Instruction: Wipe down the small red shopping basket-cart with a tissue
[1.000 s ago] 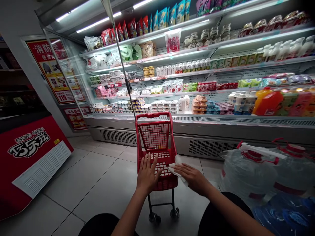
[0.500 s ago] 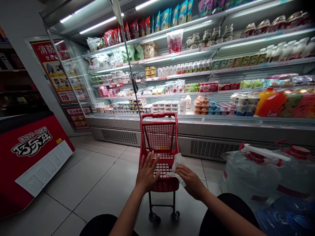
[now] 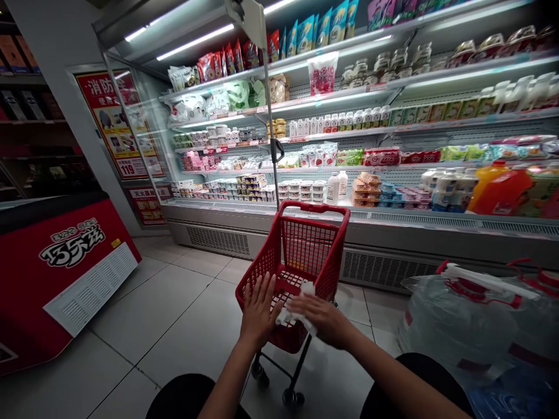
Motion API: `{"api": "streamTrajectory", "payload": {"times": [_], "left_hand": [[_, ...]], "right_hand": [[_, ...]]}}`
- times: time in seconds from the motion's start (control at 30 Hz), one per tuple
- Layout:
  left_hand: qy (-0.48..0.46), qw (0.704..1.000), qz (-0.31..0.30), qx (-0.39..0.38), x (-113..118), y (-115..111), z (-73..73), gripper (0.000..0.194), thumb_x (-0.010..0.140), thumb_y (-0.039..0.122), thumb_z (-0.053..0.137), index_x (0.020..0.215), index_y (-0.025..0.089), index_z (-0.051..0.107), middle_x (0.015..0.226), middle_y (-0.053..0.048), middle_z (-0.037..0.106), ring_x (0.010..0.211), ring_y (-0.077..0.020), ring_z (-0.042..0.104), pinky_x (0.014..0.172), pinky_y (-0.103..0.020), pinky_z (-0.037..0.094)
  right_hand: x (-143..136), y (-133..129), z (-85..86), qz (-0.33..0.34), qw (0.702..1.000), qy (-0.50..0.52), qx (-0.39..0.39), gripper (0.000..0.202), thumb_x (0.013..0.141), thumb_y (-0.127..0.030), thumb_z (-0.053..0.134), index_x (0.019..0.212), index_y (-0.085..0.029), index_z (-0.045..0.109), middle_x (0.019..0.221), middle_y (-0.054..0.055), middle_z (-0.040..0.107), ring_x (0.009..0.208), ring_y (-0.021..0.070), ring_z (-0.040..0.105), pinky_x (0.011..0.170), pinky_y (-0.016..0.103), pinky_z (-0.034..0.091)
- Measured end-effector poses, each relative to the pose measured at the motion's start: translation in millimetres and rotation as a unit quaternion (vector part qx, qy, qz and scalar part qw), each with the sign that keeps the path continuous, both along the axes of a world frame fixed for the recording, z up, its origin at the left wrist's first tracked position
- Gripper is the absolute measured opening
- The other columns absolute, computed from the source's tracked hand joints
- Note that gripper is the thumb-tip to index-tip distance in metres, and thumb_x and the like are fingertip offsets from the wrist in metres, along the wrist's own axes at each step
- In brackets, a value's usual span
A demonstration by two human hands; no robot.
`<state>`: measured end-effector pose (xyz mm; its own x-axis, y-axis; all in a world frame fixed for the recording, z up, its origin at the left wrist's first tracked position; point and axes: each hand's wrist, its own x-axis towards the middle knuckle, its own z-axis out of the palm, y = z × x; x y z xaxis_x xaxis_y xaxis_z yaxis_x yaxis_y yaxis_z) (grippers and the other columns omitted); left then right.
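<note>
A small red shopping cart (image 3: pixel 315 244) stands between my knees, turned at an angle, its handle toward the shelves. My left hand (image 3: pixel 258 308) is spread flat at the cart's near left rim and holds nothing. At the near end of the basket, my right hand (image 3: pixel 321 319) holds a crumpled white cloth or tissue (image 3: pixel 297 314) under its fingers. The two hands are close together. Whether my left fingertips press on the cart cannot be told.
A refrigerated display (image 3: pixel 218 221) with dairy goods and drinks runs across the back. To the left is a red freezer (image 3: pixel 87 279). Large water bottles (image 3: pixel 463 314) stand at the right, near my knee. A glass door edge (image 3: pixel 271 116) rises behind the cart.
The cart has turned, and its handle has swung to the right. My right hand has moved left with the white cloth, closer to my left hand. The view has shifted slightly.
</note>
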<state>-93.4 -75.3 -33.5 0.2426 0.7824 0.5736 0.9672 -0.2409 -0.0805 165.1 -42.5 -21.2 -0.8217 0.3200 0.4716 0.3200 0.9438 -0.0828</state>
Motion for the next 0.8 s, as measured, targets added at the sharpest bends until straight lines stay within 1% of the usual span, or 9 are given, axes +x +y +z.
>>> {"api": "streamTrajectory", "payload": {"times": [0.1, 0.2, 0.27, 0.37, 0.43, 0.5, 0.63, 0.7, 0.8], "left_hand": [[-0.013, 1.0, -0.003, -0.02, -6.1, 2.5, 0.7, 0.072, 0.107, 0.053, 0.033, 0.166, 0.031, -0.003, 0.172, -0.005, 0.026, 0.158, -0.0242, 0.025, 0.129, -0.053, 0.012], [-0.012, 0.999, -0.008, -0.039, -18.8, 12.4, 4.1, 0.071, 0.107, 0.053, 0.032, 0.165, 0.033, -0.004, 0.172, -0.005, 0.025, 0.158, -0.024, 0.023, 0.129, -0.055, 0.01], [-0.022, 0.998, 0.013, -0.049, -20.7, 19.2, 6.4, 0.073, 0.107, 0.055, 0.031, 0.165, 0.031, -0.007, 0.172, -0.007, 0.024, 0.158, -0.0257, 0.023, 0.128, -0.059, 0.007], [-0.037, 0.997, 0.039, -0.054, -5.1, 22.8, 7.5, 0.081, 0.104, 0.063, 0.032, 0.165, 0.028, -0.01, 0.172, -0.011, 0.022, 0.159, -0.0293, 0.022, 0.127, -0.063, 0.007], [-0.03, 0.998, 0.016, -0.051, 13.3, 19.6, 6.3, 0.084, 0.103, 0.066, 0.032, 0.165, 0.027, -0.008, 0.172, -0.01, 0.022, 0.159, -0.029, 0.02, 0.127, -0.06, 0.008], [-0.022, 0.998, -0.015, -0.049, 29.0, 13.8, 4.6, 0.084, 0.102, 0.068, 0.032, 0.166, 0.028, -0.006, 0.172, -0.007, 0.023, 0.159, -0.0269, 0.02, 0.128, -0.055, 0.012], [-0.018, 0.998, -0.024, -0.054, 31.3, 5.5, 6.5, 0.083, 0.103, 0.066, 0.032, 0.166, 0.028, -0.005, 0.172, -0.008, 0.025, 0.158, -0.0256, 0.024, 0.125, -0.051, 0.024], [-0.004, 0.997, -0.037, -0.063, 22.0, 4.4, 11.1, 0.079, 0.104, 0.064, 0.032, 0.166, 0.031, -0.005, 0.172, -0.007, 0.025, 0.157, -0.0244, 0.027, 0.123, -0.049, 0.029], [0.008, 0.997, -0.045, -0.07, 12.6, 4.0, 18.6, 0.073, 0.107, 0.057, 0.031, 0.165, 0.034, -0.006, 0.172, -0.004, 0.024, 0.156, -0.0223, 0.03, 0.122, -0.047, 0.033]], "right_hand": [[20.9, 41.0, 4.5, -0.102, 0.994, 0.038, -0.001, 0.057, 0.094, -0.009, 0.046, 0.149, -0.021, 0.053, 0.145, 0.01, 0.063, 0.14, 0.0225, 0.053, 0.124, 0.054, 0.036], [32.3, 57.1, 2.7, -0.162, 0.985, 0.055, 0.005, 0.054, 0.097, -0.013, 0.046, 0.15, -0.022, 0.053, 0.145, 0.01, 0.063, 0.14, 0.0248, 0.053, 0.123, 0.057, 0.035], [26.7, 47.6, -2.9, -0.177, 0.982, 0.059, 0.016, 0.059, 0.096, -0.012, 0.046, 0.153, -0.023, 0.049, 0.151, 0.01, 0.058, 0.145, 0.0255, 0.048, 0.123, 0.055, 0.036], [4.9, 16.4, -11.3, -0.17, 0.984, 0.044, 0.033, 0.073, 0.092, -0.006, 0.045, 0.162, -0.024, 0.033, 0.164, 0.007, 0.042, 0.154, 0.0258, 0.032, 0.124, 0.052, 0.036], [-7.2, -0.9, -13.1, -0.151, 0.987, 0.023, 0.044, 0.081, 0.09, -0.002, 0.044, 0.165, -0.026, 0.025, 0.169, 0.004, 0.032, 0.158, 0.0249, 0.022, 0.124, 0.05, 0.035], [-8.8, -5.7, -11.9, -0.13, 0.99, 0.003, 0.059, 0.084, 0.089, -0.001, 0.044, 0.165, -0.03, 0.024, 0.171, 0.001, 0.028, 0.159, 0.0241, 0.019, 0.125, 0.049, 0.034], [28.3, 22.5, -5.8, -0.136, 0.987, -0.008, 0.085, 0.074, 0.095, -0.009, 0.049, 0.163, -0.032, 0.03, 0.169, 0.001, 0.033, 0.156, 0.023, 0.029, 0.125, 0.047, 0.034], [58.5, 43.2, -2.3, -0.185, 0.978, 0.007, 0.096, 0.07, 0.097, -0.015, 0.051, 0.162, -0.032, 0.033, 0.166, 0.002, 0.038, 0.153, 0.0241, 0.035, 0.125, 0.049, 0.032], [90.7, 60.6, 1.6, -0.262, 0.958, 0.019, 0.11, 0.07, 0.097, -0.015, 0.048, 0.162, -0.033, 0.032, 0.166, 0.002, 0.038, 0.154, 0.0244, 0.034, 0.127, 0.052, 0.026]]}}
